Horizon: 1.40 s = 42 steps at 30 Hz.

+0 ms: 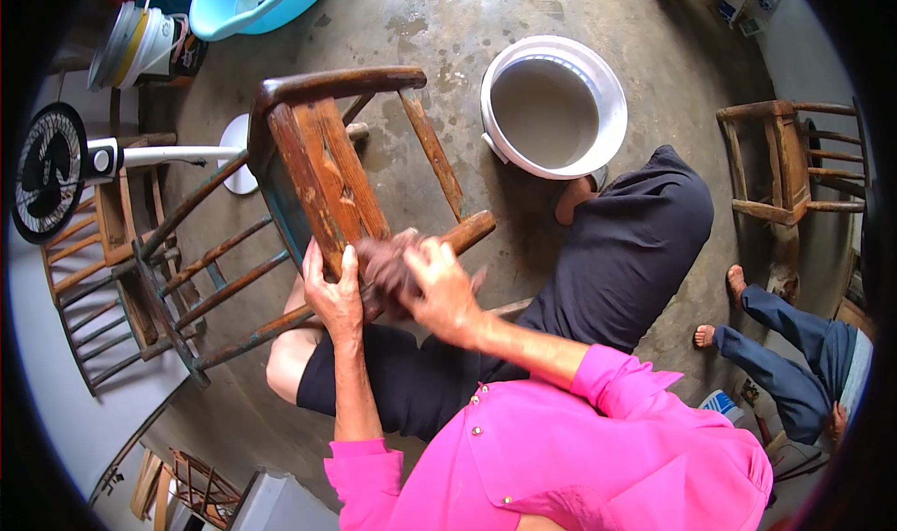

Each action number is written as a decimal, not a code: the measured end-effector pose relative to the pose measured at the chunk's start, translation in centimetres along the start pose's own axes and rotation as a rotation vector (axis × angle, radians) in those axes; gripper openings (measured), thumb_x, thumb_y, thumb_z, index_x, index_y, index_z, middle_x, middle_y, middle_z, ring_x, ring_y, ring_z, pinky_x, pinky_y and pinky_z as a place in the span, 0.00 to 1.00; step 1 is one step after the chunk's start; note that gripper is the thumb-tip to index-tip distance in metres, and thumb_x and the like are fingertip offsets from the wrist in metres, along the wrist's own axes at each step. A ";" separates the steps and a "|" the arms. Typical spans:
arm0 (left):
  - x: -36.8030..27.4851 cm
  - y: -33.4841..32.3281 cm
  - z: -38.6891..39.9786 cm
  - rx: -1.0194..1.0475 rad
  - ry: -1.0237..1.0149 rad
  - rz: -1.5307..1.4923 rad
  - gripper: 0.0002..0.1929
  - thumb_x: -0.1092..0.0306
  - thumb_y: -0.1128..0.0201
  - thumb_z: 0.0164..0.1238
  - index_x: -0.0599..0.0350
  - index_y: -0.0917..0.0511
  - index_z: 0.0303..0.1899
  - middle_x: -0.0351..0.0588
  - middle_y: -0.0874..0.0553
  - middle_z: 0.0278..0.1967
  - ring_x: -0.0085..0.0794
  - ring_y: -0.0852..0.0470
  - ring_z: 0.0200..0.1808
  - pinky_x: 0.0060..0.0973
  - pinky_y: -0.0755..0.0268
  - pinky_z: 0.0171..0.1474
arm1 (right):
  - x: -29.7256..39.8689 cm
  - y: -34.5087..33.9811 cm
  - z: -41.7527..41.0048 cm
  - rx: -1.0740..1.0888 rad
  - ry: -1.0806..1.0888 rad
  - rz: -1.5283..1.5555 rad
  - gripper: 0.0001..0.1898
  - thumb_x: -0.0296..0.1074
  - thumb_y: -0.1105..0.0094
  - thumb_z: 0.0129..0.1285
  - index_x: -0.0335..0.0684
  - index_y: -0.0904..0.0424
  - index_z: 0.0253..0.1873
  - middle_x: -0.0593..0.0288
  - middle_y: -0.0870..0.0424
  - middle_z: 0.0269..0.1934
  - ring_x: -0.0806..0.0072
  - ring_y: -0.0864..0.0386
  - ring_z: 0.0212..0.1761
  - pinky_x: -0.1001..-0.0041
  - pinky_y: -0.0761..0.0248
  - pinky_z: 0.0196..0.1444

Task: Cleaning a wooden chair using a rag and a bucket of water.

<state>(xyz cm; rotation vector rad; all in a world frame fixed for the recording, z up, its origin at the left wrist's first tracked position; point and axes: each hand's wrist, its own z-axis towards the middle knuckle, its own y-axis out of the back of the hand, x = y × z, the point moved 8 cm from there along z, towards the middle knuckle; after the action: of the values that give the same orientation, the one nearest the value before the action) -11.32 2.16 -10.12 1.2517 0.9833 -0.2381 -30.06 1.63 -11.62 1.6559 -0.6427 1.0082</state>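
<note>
A worn wooden chair (336, 160) lies tipped over in front of me, its seat edge-on and its slatted back reaching to the left. My left hand (335, 289) grips the near edge of the seat, thumb up. Bunched in my right hand (445, 293) is a brown rag (385, 272), pressed against the near end of the seat by a chair leg (469, 231). The rag looks blurred and hides the wood under it. Beyond my knee stands a white bucket (614, 128) of murky grey-brown water (545, 114).
A light-blue basin (210, 16) and stacked buckets (137, 44) stand at upper left. Left are a fan (50, 174) and another wooden chair (112, 216). On the right stands a chair (788, 160), with a seated person's legs (764, 349) nearer me. Damp spots mark the concrete floor (434, 12).
</note>
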 end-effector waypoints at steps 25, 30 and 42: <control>1.1 0.6 0.2 0.007 0.058 -0.080 0.24 0.66 0.33 0.68 0.71 0.24 0.61 0.56 0.19 0.59 0.38 0.21 0.59 0.32 0.32 0.65 | -7.8 0.9 4.9 -0.111 0.109 -0.299 0.25 0.29 0.34 0.48 0.46 0.22 0.55 0.54 0.23 0.51 0.52 0.26 0.49 0.59 0.23 0.46; 0.1 0.0 0.7 0.025 0.005 -0.041 0.26 0.64 0.31 0.67 0.72 0.25 0.61 0.57 0.20 0.60 0.39 0.23 0.63 0.32 0.34 0.66 | -12.2 2.3 3.4 -0.008 0.023 -0.381 0.28 0.29 0.30 0.49 0.49 0.25 0.59 0.49 0.29 0.56 0.46 0.28 0.54 0.56 0.21 0.49; 0.4 0.1 0.5 0.030 0.051 -0.068 0.25 0.67 0.31 0.65 0.70 0.24 0.61 0.58 0.21 0.60 0.42 0.22 0.61 0.34 0.33 0.66 | -3.3 0.8 -2.3 -0.059 -0.019 -0.212 0.30 0.23 0.32 0.42 0.45 0.25 0.57 0.46 0.31 0.53 0.44 0.29 0.53 0.52 0.22 0.50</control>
<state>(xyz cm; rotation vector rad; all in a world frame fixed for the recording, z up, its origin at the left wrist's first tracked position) -10.80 1.93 -10.29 1.2579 1.0705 -0.2760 -33.05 3.32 -13.88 1.6450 -0.4924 0.8147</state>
